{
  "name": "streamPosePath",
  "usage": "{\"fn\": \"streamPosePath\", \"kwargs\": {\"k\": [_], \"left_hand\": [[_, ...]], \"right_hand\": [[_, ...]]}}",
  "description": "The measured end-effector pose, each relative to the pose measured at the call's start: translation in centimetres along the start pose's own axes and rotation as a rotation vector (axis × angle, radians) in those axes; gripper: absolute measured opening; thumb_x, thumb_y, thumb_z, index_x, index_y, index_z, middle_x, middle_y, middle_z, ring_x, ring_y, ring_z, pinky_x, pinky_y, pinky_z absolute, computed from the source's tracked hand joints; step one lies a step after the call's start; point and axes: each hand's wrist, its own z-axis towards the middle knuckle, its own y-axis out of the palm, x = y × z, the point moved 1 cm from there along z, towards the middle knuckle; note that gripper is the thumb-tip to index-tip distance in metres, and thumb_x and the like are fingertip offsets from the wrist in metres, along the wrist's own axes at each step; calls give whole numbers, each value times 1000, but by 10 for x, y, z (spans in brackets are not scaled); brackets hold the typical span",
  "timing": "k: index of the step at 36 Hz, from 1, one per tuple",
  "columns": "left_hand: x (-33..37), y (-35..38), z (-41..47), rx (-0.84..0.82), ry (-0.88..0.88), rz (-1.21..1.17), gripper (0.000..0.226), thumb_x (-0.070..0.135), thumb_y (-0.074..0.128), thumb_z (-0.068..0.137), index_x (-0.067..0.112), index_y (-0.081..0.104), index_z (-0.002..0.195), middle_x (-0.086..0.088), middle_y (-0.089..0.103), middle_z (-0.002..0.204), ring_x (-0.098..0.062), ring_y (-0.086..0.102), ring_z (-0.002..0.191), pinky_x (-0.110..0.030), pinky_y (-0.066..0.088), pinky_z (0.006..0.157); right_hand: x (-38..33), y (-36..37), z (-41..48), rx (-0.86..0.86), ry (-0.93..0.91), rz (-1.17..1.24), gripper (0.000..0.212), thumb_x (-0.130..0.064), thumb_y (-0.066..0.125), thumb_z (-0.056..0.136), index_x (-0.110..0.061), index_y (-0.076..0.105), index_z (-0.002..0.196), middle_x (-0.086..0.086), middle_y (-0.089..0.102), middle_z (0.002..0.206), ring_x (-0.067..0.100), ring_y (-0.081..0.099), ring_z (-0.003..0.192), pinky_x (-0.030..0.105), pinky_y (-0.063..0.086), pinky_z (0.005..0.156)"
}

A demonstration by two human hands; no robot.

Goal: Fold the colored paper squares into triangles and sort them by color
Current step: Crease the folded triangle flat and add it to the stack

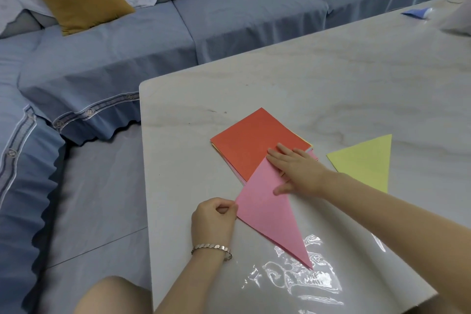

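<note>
My left fingers [230, 208] pinch the left corner of the pink triangle [267, 214], which lies on the surface [331, 79] with its top over the stack [252, 143], while my right fingers [277, 158], straight and released, press it flat; judged light, thin, slippery, easily creased: take it by a corner
</note>
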Motion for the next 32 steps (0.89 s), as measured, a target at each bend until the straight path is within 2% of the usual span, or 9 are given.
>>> {"fn": "streamPosePath", "kwargs": {"k": [9, 13, 15, 18, 22, 25, 27, 29, 32], "left_hand": [[1, -1, -1, -2, 5, -10, 18, 6, 66, 75, 18, 69, 61, 3, 68, 61, -11, 58, 54, -20, 48, 60], [0, 0, 0, 3, 5, 14, 17, 8, 67, 75, 18, 69, 62, 4, 68, 61, -11, 58, 54, -20, 47, 59], [-1, 0, -1, 6, 5, 21, 16, 8, 67, 75, 19, 69, 62, 4, 68, 62, -12, 59, 55, -21, 48, 60], [0, 0, -2, 7, -9, 22, 17, 9, 67, 75, 19, 68, 63, 3, 68, 62, -13, 59, 57, -23, 49, 61], [4, -3, -5, -22, -54, -133, 19, 2, 67, 78, 13, 66, 64, -5, 66, 59, -19, 61, 56, -32, 55, 65], [15, -4, -11, -49, -86, -333, 17, -4, 64, 80, 7, 64, 67, -8, 65, 60, -15, 60, 47, -22, 54, 52], [26, -2, -15, -79, -77, -439, 17, -7, 63, 80, 6, 63, 68, -6, 64, 58, -11, 60, 42, -17, 52, 47], [38, 1, -18, -108, -34, -477, 18, -7, 63, 80, 7, 63, 69, -6, 64, 58, -9, 60, 41, -17, 52, 47], [50, 7, -15, -135, 94, -424, 19, -2, 62, 83, 13, 64, 72, 0, 64, 62, -3, 61, 48, -15, 50, 50]], "right_hand": [[-7, 20, -48, -51, -107, -26, 107, -68, 52, 75, -14, -5, 148, -1, -14, 156, 10, -22, 139, 28, -10, 112], [-12, 24, -67, -104, -113, -29, 134, -86, 36, 46, -12, -9, 148, -1, -21, 152, 14, -34, 127, 32, -12, 115], [-13, 30, -73, -103, -121, -31, 146, -92, 29, 35, -5, 0, 148, 6, -8, 155, 23, -24, 133, 37, 0, 117], [-17, 27, -78, 33, -82, -142, 129, -93, 20, 45, -2, 35, 135, 12, 39, 144, 22, 30, 134, 35, 40, 100], [-28, 20, -83, -2, -56, 363, 96, -59, 72, 66, -29, 25, 144, 1, 8, 154, 12, -1, 143, 16, 4, 108], [-31, 16, -83, 293, 69, 776, 51, -41, 67, 80, -50, 38, 121, -9, 36, 135, 5, 31, 130, 16, 23, 104], [-34, 18, -81, 419, 125, 951, 43, -27, 69, 81, -51, 46, 108, -18, 52, 114, -9, 51, 98, 14, 41, 87], [-35, 17, -84, 519, 181, 1108, 39, -12, 71, 80, -43, 57, 99, -24, 58, 96, -12, 56, 73, 7, 43, 66], [-20, 12, -90, 695, 273, 1220, 32, -3, 69, 78, -34, 66, 86, -27, 66, 83, -10, 55, 65, 6, 42, 60]]}}
